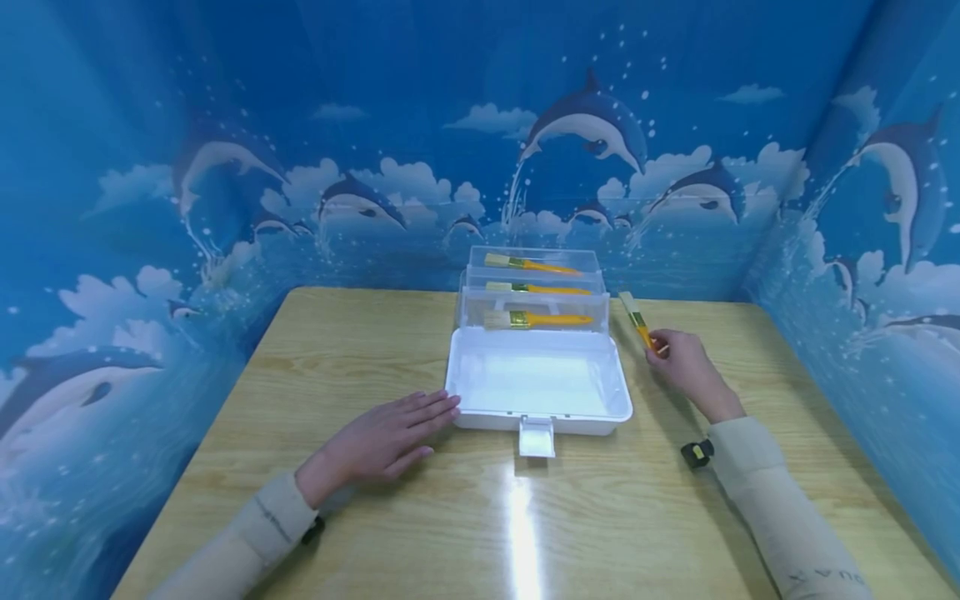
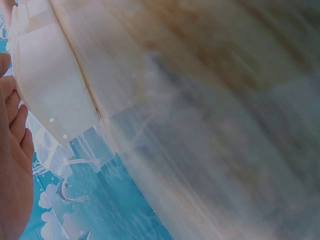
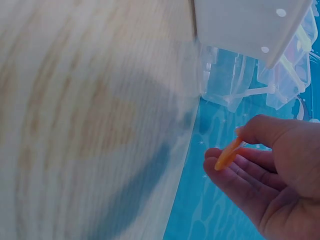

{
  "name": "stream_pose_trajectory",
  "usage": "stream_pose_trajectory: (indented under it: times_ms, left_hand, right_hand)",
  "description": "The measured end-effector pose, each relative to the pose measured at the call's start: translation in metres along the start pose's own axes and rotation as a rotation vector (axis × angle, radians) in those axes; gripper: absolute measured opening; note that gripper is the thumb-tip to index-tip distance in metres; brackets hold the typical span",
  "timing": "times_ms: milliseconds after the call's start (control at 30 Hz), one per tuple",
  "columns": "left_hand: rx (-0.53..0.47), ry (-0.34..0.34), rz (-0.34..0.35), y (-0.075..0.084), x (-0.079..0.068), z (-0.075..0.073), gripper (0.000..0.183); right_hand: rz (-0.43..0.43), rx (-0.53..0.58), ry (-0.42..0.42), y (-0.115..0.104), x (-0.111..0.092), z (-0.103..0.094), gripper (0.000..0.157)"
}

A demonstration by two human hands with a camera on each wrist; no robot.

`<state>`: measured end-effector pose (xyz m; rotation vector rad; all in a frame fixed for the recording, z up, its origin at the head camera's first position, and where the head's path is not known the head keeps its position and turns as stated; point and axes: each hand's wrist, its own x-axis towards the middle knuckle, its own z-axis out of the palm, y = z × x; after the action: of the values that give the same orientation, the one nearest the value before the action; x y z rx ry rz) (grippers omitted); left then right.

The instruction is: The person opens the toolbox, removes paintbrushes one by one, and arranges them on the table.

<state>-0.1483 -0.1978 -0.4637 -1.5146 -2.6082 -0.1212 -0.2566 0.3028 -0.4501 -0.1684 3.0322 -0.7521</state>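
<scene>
A white plastic box [image 1: 538, 379] stands on the table with its clear tiered trays [image 1: 471, 304] raised at the back. Each of the three tiers holds a paintbrush with an orange handle; the front brush [image 1: 555, 320] shows most plainly. My left hand [image 1: 393, 435] has its fingers straight, the fingertips right at the box's front left corner. To the right of the box, my right hand [image 1: 686, 367] pinches another paintbrush [image 1: 637, 321] by its orange handle, bristles pointing up and away. In the right wrist view the handle end [image 3: 227, 156] sits between thumb and fingers.
The wooden table [image 1: 337, 350] ends at the back against a blue curtain [image 1: 420, 108] printed with dolphins, which also runs along both sides. A latch flap [image 1: 537, 439] hangs down from the box's front edge.
</scene>
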Motion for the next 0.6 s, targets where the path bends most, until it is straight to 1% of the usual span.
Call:
stream_pose_trajectory:
  times_ms: [133, 600]
  left_hand:
    - [-0.004, -0.006, -0.003, 0.0002, 0.0003, -0.0006, 0.061]
    - [-0.004, -0.019, -0.013, 0.0009, -0.001, -0.0008, 0.058]
  right_hand:
    - [0.014, -0.005, -0.031, 0.0029, 0.0006, 0.0022, 0.045]
    - [0.0, -0.01, -0.034, 0.0106, -0.0008, 0.0069, 0.043]
